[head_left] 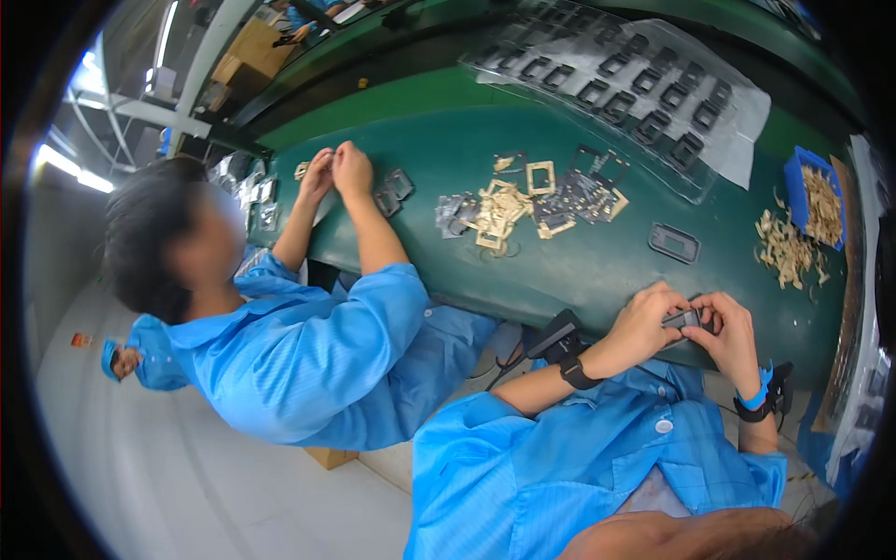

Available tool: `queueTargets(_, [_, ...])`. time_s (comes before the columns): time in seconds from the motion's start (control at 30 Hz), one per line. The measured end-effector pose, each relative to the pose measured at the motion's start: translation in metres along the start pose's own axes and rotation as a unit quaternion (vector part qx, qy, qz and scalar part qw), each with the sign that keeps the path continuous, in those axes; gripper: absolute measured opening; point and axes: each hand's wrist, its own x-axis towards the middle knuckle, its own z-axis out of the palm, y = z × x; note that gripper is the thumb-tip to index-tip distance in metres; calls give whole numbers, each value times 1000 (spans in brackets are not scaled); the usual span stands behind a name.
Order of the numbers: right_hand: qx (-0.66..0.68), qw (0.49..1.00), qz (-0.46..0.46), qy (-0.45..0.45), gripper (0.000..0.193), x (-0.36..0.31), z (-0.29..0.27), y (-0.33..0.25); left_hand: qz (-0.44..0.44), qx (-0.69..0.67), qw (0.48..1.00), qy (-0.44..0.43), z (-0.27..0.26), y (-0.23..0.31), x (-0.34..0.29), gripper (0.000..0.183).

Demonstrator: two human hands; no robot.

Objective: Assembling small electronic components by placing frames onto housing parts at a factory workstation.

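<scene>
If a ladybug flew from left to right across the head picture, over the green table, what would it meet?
The other worker's hands → grey frames → heap of tan pieces → the camera wearer's left hand → grey piece held in both hands → right hand → blue tub.

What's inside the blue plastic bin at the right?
The blue rectangular plastic bin holds heaped thin tan pieces, with more lying beside it on the green tabletop. What lies under the heap is covered, so unseen.
</scene>
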Motion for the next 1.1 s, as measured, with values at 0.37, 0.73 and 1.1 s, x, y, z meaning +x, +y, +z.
queueTargets(0.37, [-42, 996, -58, -51, 40, 16, -6, 8, -35, 44, 998, -13, -13, 14, 5, 47])
queueTargets(0.73, [-82, 985, -66, -134, 44, 25, -13, 2, -58, 46, 997, -30, -13, 16, 2, 48])
queueTargets(1.1, [-27, 968, -58, -243, 42, 49, -24, 3, -81, 32, 992, -90, -24, 16, 2, 57])
